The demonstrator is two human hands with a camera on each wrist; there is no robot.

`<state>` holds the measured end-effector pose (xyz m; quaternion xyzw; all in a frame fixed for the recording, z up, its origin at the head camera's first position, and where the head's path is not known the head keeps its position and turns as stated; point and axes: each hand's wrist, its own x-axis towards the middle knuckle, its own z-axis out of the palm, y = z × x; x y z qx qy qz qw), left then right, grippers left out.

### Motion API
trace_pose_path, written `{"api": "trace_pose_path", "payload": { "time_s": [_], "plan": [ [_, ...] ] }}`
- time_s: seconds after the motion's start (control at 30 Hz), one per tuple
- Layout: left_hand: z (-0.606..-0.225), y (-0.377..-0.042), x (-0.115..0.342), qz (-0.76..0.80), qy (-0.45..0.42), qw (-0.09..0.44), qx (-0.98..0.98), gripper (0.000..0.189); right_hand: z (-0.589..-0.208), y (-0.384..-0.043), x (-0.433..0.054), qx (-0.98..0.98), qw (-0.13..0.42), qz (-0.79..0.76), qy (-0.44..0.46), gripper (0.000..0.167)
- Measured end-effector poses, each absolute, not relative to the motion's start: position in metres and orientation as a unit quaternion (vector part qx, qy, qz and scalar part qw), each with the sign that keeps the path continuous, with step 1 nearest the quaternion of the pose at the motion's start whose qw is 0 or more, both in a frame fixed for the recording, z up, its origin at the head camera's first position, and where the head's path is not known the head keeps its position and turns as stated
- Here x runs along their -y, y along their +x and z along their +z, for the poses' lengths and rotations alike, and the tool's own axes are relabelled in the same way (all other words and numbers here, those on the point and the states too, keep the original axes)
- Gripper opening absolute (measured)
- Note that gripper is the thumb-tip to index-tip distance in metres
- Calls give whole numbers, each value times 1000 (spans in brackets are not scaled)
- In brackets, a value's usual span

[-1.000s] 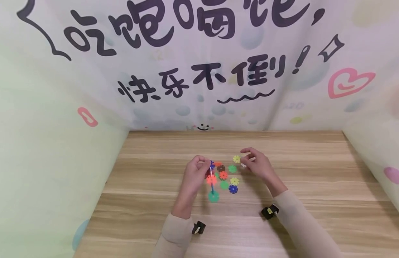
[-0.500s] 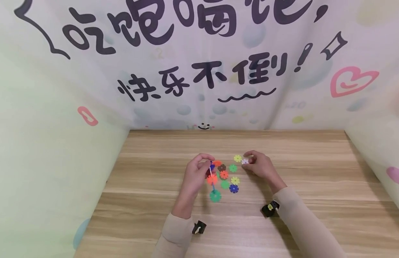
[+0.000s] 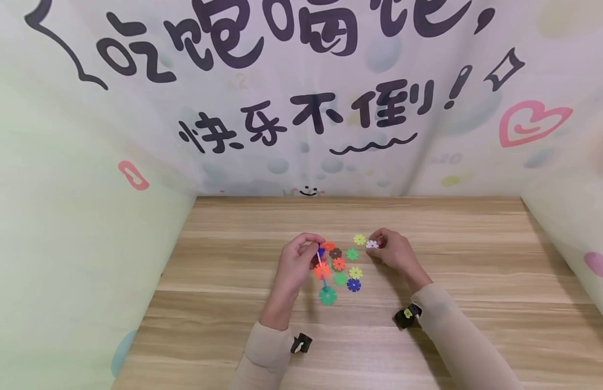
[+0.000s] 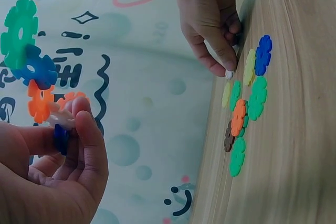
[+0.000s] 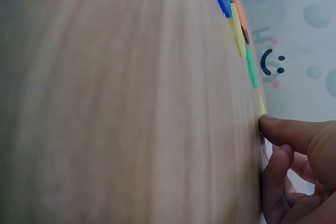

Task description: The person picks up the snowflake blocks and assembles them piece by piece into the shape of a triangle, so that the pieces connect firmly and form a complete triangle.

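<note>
My left hand (image 3: 295,264) holds up a chain of joined plastic snowflake discs. Its fingertips pinch a dark blue disc (image 4: 61,139). Linked on from there are a white disc (image 4: 60,116), orange discs (image 4: 39,101), a blue disc (image 4: 34,67) and, at the far end, a green disc (image 4: 20,32). Over at the right of the loose pieces, my right hand (image 3: 395,250) pinches a white snowflake disc (image 3: 372,245) by its edge, at the tabletop. In the right wrist view the fingers largely hide that disc.
Several loose snowflake discs lie flat between the hands: yellow (image 3: 359,239), green (image 3: 352,254), brown (image 3: 335,253), orange (image 3: 338,264) and blue (image 3: 353,285). They rest on a wooden table (image 3: 223,303). A printed fabric wall (image 3: 262,179) rises behind it.
My right hand has lowered and brought its finger and thumb together on the white disc, which was lying beside it. The left hand stays nearly in place; its chain swings slightly to the right.
</note>
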<state>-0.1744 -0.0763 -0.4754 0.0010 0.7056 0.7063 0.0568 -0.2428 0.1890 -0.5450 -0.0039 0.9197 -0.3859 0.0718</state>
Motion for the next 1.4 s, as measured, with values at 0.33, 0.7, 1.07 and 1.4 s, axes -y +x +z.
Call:
{"api": "trace_pose_path", "payload": {
  "time_s": [0.33,0.7,1.07,1.4],
  "plan": [
    [-473,-174,76,708,-4,63,-703,18,-548,-242,-188,-926,61,-371,-14,28],
    [-473,-173,77,715,11,60,-697,19,-544,-236,-186,-915,73,-396,-8,16],
    [-476,-174,77,717,10,66,-694,18,-542,-229,-184,-845,126,-519,-24,24],
    [-476,-174,78,718,20,65,-693,19,-516,-219,-175,-795,115,-592,-65,40]
  ]
}}
